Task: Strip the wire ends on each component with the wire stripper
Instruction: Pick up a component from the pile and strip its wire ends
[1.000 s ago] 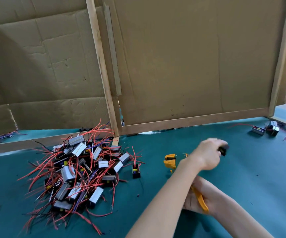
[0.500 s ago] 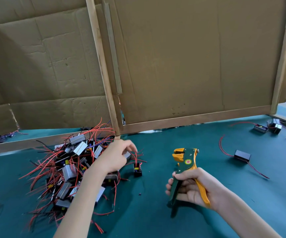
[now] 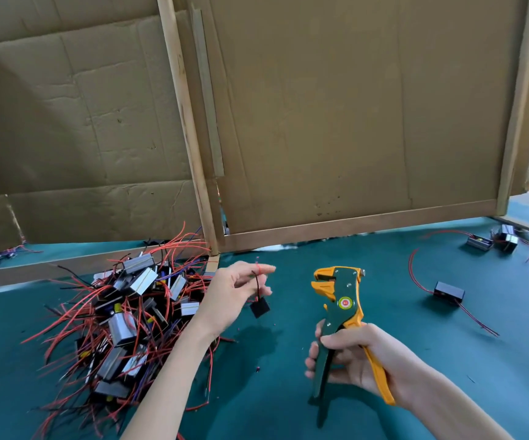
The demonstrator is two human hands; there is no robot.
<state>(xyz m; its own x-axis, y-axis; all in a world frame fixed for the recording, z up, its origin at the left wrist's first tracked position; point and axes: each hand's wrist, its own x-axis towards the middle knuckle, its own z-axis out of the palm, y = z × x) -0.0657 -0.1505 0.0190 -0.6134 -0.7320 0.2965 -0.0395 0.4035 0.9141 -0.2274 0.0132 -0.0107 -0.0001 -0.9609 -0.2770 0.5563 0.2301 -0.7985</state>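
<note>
My left hand [image 3: 236, 293] pinches the red and black wires of a small black component [image 3: 260, 307], which dangles below the fingers above the green table. To its right, my right hand [image 3: 356, 360] grips the handles of a green and orange wire stripper [image 3: 341, 308], held upright with its jaws at the top. The jaws stand a short way right of the dangling wires, not touching them. A large pile of components [image 3: 129, 319] with red and black wires lies at the left.
A black component [image 3: 448, 293] with long red wires lies alone on the green table [image 3: 288, 408] at the right. Two more components [image 3: 493, 241] sit at the far right. Cardboard panels in wooden frames [image 3: 352, 122] wall off the back.
My left hand has come away from the pile to the right, lifting one black component by its wires. The wire stripper has stayed in my right hand.
</note>
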